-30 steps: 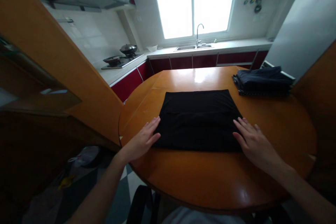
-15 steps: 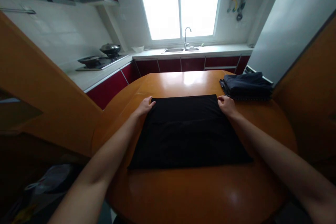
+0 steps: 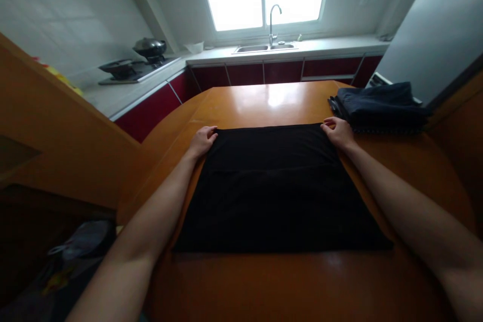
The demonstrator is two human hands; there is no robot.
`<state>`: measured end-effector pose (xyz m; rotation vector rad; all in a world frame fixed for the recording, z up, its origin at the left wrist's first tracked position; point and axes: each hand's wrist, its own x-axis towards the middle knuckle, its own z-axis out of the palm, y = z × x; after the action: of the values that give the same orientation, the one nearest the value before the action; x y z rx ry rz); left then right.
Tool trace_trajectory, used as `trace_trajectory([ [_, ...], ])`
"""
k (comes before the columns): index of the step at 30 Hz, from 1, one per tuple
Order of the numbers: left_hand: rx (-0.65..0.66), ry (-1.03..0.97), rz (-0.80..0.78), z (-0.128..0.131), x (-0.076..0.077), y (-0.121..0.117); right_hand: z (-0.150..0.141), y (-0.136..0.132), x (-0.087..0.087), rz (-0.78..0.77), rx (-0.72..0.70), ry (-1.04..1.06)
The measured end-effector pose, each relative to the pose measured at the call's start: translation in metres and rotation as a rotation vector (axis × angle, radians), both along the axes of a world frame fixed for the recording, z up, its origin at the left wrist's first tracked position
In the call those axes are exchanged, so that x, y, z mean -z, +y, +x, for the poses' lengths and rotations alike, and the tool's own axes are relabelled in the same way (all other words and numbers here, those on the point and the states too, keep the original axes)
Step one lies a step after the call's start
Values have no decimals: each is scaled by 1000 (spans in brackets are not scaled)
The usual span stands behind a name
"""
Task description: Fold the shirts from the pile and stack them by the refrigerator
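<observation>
A black piece of folded cloth [image 3: 279, 196] lies flat across the wooden table, its far edge nearly straight and a faint crease running across its upper part. At its far left corner, my left hand [image 3: 204, 140] pinches the edge between thumb and fingers. My right hand [image 3: 338, 132] grips the far right corner in the same way, with slight wrinkles in the fabric near it. Whether the cloth is a garment cannot be made out. Just beyond my right hand sits a stack of dark folded clothes [image 3: 381, 105].
The wooden table [image 3: 260, 287] has rounded ends. Behind it run a counter with a sink [image 3: 252, 49] and a faucet [image 3: 271, 25]. Pans [image 3: 150, 49] rest on the stove at left. A wooden panel [image 3: 71, 131] stands left, a fridge [image 3: 426, 35] right.
The view has tilted down and come closer, so the table and cloth look larger. Both hands keep hold of the cloth's far corners, and the cloth stays flat.
</observation>
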<state>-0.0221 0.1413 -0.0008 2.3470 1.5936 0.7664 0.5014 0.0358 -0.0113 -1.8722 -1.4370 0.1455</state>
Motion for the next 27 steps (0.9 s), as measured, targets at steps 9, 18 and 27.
trace_trajectory([
  [9, 13, -119, 61, -1, 7, 7, 1, 4, 5, 34, -54, -50],
  [18, 126, -137, 90, -1, 6, 7, 1, 5, 7, 86, -176, -103],
  [27, 82, -115, 126, -2, 6, 8, 3, 8, 9, 166, -228, -104],
])
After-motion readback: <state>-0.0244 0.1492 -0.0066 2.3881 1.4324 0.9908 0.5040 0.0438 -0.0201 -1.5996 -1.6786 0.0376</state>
